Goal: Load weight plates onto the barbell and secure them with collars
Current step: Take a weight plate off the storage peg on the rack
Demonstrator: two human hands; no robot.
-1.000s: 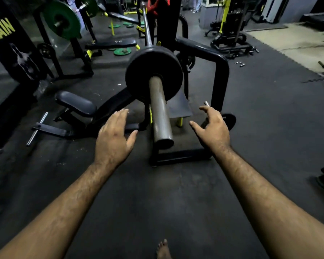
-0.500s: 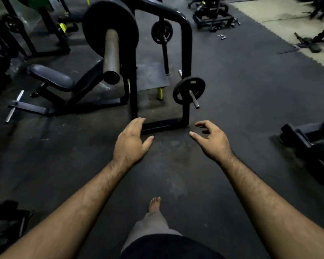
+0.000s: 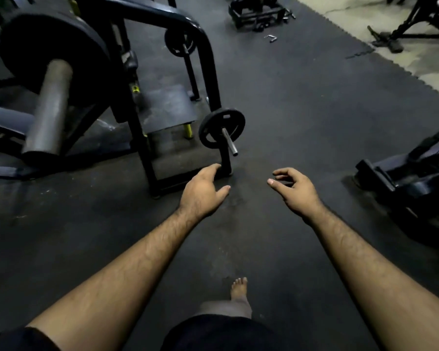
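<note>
Head cam: both hands empty, heading for the small plate on the rack peg.

Since a second ago I've turned away from the thick grey steel barbell sleeve (image 3: pixel 47 107), which slid to the upper left with its one big black round plate (image 3: pixel 53 44) on and no collar. Now the small black iron plate (image 3: pixel 221 128) on the rack's chrome storage peg (image 3: pixel 229 143) sits just above my left hand (image 3: pixel 203 192). Left fingers loose and fairly straight, right hand (image 3: pixel 295 190) loosely curled, neither gripping anything. Earlier they flanked the sleeve; now they hang over black rubber flooring (image 3: pixel 276 102). Probably grabbing that plate next.
</note>
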